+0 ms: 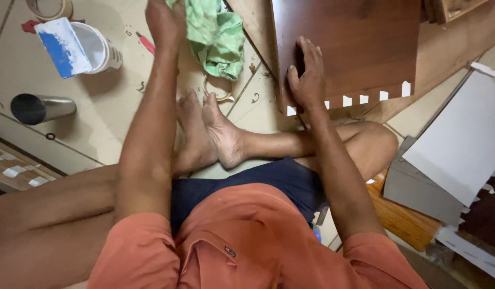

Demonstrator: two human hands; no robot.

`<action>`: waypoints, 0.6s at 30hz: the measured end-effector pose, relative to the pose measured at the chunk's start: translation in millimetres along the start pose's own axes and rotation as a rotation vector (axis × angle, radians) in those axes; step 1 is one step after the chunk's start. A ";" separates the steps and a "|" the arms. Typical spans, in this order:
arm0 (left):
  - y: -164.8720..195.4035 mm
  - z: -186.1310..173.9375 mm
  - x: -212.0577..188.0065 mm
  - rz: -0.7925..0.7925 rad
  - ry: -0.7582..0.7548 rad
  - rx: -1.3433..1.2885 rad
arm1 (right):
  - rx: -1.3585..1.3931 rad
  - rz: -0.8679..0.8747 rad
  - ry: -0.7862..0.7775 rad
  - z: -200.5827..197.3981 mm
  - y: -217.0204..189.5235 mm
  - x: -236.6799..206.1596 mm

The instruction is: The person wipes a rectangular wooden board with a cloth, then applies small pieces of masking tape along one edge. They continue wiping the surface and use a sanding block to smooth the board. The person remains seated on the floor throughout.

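Fingers (306, 59) of the right hand (307, 80) lie spread flat on the brown laminate panel (349, 43), gripping nothing, while the left hand (164, 21) clutches the green cloth (218, 37), apparently mid-wipe.

I sit on the floor (97, 118) of a small woodwork shop. Brown boards (354, 43), a tape roll (49, 8) and a tub (97, 48) lie around me.

The room was lit warm and rather dim, with soft, even light that threw only faint shadows under the crossed legs. The white sheet (461, 139) at the right stood brightest, without glare. Edges bowed from the wide lens, and the upper hand (164, 21) looked slightly blurred.
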State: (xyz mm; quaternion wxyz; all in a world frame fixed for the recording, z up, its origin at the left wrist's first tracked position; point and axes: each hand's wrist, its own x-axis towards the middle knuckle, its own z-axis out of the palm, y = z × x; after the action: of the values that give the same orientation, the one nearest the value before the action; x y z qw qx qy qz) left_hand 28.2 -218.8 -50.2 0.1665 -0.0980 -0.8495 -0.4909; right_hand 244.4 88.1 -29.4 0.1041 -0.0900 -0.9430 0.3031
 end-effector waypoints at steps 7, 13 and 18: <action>45.6 26.8 -49.7 0.119 -0.102 -0.030 | 0.095 0.044 0.024 0.0 0.6 -2.3; 131.7 91.2 -83.0 -0.435 -0.803 -0.055 | 0.095 -0.009 0.091 -1.1 2.4 -2.2; 121.8 130.1 -95.1 0.630 -0.480 0.148 | 0.429 0.009 0.175 -1.8 8.2 -6.4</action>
State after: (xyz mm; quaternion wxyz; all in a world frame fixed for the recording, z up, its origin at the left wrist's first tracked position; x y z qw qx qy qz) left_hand 132.1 -45.6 -48.9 0.1126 -0.4533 -0.8257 -0.3163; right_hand 251.9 94.2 -33.7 0.2009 -0.0959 -0.8438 0.4883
